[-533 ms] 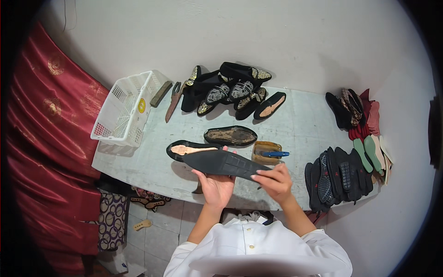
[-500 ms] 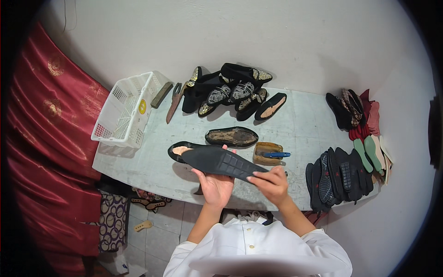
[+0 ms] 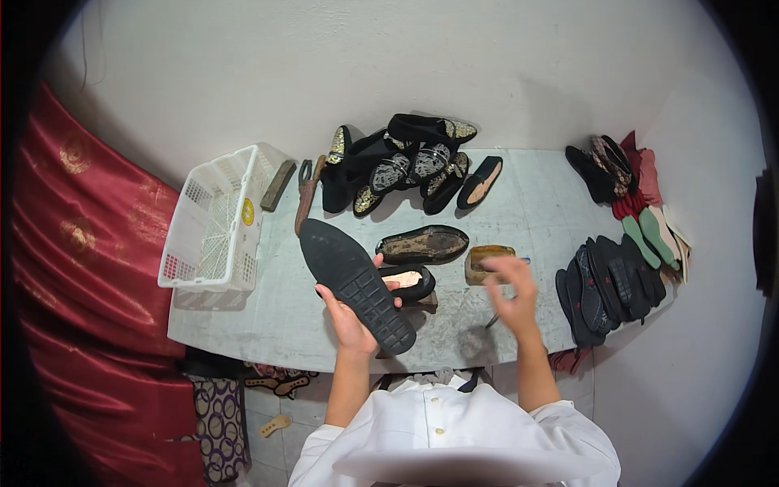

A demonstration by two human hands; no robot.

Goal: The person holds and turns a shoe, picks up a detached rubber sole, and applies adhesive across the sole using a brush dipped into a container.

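Observation:
My left hand (image 3: 349, 323) grips a black shoe sole (image 3: 357, 284) by its edges, with the block-patterned tread facing up. Beyond that hand, a black shoe with a pale insole (image 3: 410, 279) is partly covered by the sole and fingers. An upturned black shoe (image 3: 422, 243) shows its worn brown bottom just past it. Over the near side of a yellowish-brown tub (image 3: 479, 253) hovers my right hand (image 3: 514, 296), thumb apart from the slightly blurred fingers and nothing seen in its grasp. A bit of blue handle (image 3: 527, 260) peeks out behind those fingers.
Sequined black shoes (image 3: 406, 166) are heaped at the back. A white plastic basket (image 3: 188, 243), a dark block (image 3: 278, 185) and a brown-sheathed tool (image 3: 307, 199) stand left. Black soles (image 3: 608, 284) and green insoles (image 3: 653, 235) lie right. A red curtain (image 3: 89, 284) hangs far left.
My right hand has let go of the sole and moved right to the tub. The sole has turned in my left hand, its tread end now toward me.

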